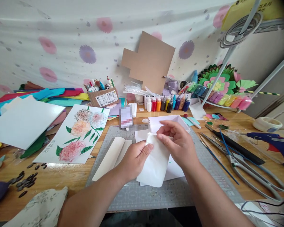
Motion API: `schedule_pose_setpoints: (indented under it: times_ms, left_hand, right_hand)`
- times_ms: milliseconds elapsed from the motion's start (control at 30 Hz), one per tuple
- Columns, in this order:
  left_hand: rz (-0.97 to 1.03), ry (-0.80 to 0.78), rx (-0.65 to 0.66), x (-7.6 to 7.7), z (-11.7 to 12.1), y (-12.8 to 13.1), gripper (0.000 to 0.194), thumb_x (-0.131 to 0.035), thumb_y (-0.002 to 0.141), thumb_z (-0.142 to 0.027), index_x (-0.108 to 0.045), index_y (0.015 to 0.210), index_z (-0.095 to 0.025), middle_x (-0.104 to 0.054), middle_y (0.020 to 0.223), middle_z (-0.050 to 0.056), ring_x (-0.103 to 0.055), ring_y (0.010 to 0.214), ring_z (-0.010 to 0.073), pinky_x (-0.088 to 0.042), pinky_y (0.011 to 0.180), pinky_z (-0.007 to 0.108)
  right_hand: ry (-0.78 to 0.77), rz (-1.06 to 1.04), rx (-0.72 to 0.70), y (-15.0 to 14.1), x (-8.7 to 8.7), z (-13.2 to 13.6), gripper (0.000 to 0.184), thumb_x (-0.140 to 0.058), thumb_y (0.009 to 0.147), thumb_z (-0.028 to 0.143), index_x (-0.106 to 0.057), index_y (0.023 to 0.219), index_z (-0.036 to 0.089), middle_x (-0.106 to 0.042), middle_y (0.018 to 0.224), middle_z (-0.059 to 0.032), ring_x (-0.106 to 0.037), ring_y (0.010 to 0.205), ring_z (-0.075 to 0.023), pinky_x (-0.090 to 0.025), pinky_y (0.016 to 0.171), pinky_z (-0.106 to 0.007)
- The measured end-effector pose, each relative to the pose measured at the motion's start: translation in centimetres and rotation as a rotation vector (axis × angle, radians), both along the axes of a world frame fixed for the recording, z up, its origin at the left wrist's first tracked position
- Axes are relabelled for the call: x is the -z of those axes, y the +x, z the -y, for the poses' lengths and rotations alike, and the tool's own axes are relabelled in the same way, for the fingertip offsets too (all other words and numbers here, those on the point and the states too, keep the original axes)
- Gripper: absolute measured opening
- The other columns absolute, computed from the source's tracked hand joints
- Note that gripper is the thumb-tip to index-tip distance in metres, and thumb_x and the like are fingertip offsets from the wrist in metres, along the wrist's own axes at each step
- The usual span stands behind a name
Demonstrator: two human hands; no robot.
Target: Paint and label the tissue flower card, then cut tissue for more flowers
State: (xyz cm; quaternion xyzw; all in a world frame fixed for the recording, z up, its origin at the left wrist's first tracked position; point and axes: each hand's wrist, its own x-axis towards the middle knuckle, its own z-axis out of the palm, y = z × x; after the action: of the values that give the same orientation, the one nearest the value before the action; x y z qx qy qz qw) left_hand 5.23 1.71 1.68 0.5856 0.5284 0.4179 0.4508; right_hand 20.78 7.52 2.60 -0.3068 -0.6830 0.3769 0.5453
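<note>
A folded piece of thin white paper [156, 164] hangs between my hands above the grey cutting mat [123, 197]. My left hand [138, 157] pinches its upper left edge between thumb and fingers. At the paper's top right, my right hand [176, 142] has its thumb and fingers closed on the edge. Left of my hands lies a folded cream sheet [112, 156] on the mat. More white sheets [176, 170] lie under the held paper. Just behind my right hand stands a shallow white box [165, 120], partly covered by the fingers.
A painted flower picture [80, 134], a white board [26, 123] and dark seeds [26, 183] lie to the left. Paint bottles [165, 104] and a pen box [103, 96] stand behind. Scissors [241, 160] and a blue glue gun [274, 142] lie to the right.
</note>
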Motion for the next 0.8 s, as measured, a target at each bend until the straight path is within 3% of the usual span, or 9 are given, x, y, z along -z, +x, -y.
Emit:
schedule_pose_setpoints:
  times_ms: [100, 200, 267, 333, 467, 633, 700, 800]
  left_hand:
    - [-0.019, 0.064, -0.101, 0.0, 0.0, 0.1, 0.040, -0.043, 0.088, -0.054, -0.055, 0.079, -0.017, -0.056, 0.067, -0.001, -0.050, 0.060, 0.0124, -0.038, 0.054, 0.024]
    - [-0.160, 0.190, -0.220, 0.1, 0.0, 0.1, 0.037, -0.040, 0.089, -0.049, -0.055, 0.078, -0.017, -0.056, 0.062, -0.001, -0.050, 0.056, 0.0126, -0.037, 0.052, 0.024]
    - [-0.272, 0.263, -0.272, 0.2, 0.0, 0.0, 0.037, -0.039, 0.090, -0.047, -0.054, 0.075, -0.017, -0.053, 0.057, -0.002, -0.048, 0.052, 0.0124, -0.035, 0.050, 0.024]
    - [-0.360, 0.302, -0.303, 0.4, -0.1, 0.0, 0.036, -0.037, 0.091, -0.045, -0.053, 0.074, -0.018, -0.052, 0.054, -0.002, -0.048, 0.050, 0.0127, -0.033, 0.049, 0.024]
    - [-0.459, 0.336, -0.339, 0.5, -0.3, -0.1, 0.035, -0.035, 0.092, -0.043, -0.056, 0.079, -0.018, -0.055, 0.055, -0.001, -0.051, 0.050, 0.0137, -0.034, 0.049, 0.024]
    - [-0.515, 0.321, -0.320, 0.7, -0.5, -0.2, 0.040, -0.038, 0.090, -0.047, -0.061, 0.083, -0.015, -0.060, 0.057, 0.002, -0.054, 0.052, 0.0158, -0.037, 0.051, 0.025]
    - [-0.445, 0.260, -0.253, 0.7, -0.5, -0.2, 0.040, -0.047, 0.085, -0.051, -0.063, 0.087, -0.015, -0.065, 0.063, 0.004, -0.058, 0.057, 0.0175, -0.041, 0.053, 0.026]
    - [-0.186, 0.143, -0.130, 0.6, -0.4, -0.1, 0.039, -0.060, 0.078, -0.051, -0.065, 0.096, -0.017, -0.071, 0.082, 0.005, -0.064, 0.074, 0.0205, -0.047, 0.064, 0.027]
  right_hand:
    - [-0.281, -0.222, -0.073, -0.5, 0.9, 0.4, 0.045, -0.075, 0.067, 0.037, -0.053, 0.103, 0.023, -0.062, 0.076, 0.0011, -0.059, 0.065, -0.0132, -0.047, 0.053, -0.022]
    - [-0.488, -0.231, -0.203, -1.1, 1.8, 1.4, 0.037, -0.077, 0.065, 0.037, -0.059, 0.092, 0.019, -0.065, 0.080, -0.0020, -0.059, 0.066, -0.0146, -0.049, 0.057, -0.025]
    - [-0.544, -0.222, -0.216, -1.4, 2.3, 1.9, 0.030, -0.074, 0.068, 0.037, -0.063, 0.087, 0.018, -0.066, 0.081, -0.0035, -0.059, 0.067, -0.0153, -0.049, 0.059, -0.026]
    - [-0.513, -0.222, -0.143, -1.5, 2.6, 2.2, 0.025, -0.069, 0.072, 0.040, -0.062, 0.079, 0.017, -0.063, 0.072, -0.0017, -0.055, 0.060, -0.0132, -0.045, 0.054, -0.024]
    - [-0.357, -0.080, 0.076, -1.4, 2.6, 2.2, 0.037, -0.058, 0.080, 0.047, -0.050, 0.060, 0.017, -0.044, 0.053, 0.0032, -0.037, 0.048, -0.0082, -0.029, 0.043, -0.019]
    - [-0.325, -0.124, 0.046, -1.4, 1.9, 2.2, 0.030, -0.065, 0.074, 0.045, -0.056, 0.068, 0.017, -0.053, 0.059, 0.0016, -0.044, 0.052, -0.0101, -0.037, 0.047, -0.020]
    - [-0.322, -0.117, 0.081, -1.2, 1.8, 2.1, 0.029, -0.067, 0.073, 0.043, -0.058, 0.066, 0.017, -0.054, 0.059, 0.0012, -0.045, 0.052, -0.0104, -0.037, 0.046, -0.020]
    - [-0.263, -0.116, 0.211, -0.5, 2.2, 1.8, 0.030, -0.063, 0.079, 0.042, -0.060, 0.063, 0.017, -0.053, 0.056, 0.0005, -0.045, 0.053, -0.0110, -0.037, 0.047, -0.021]
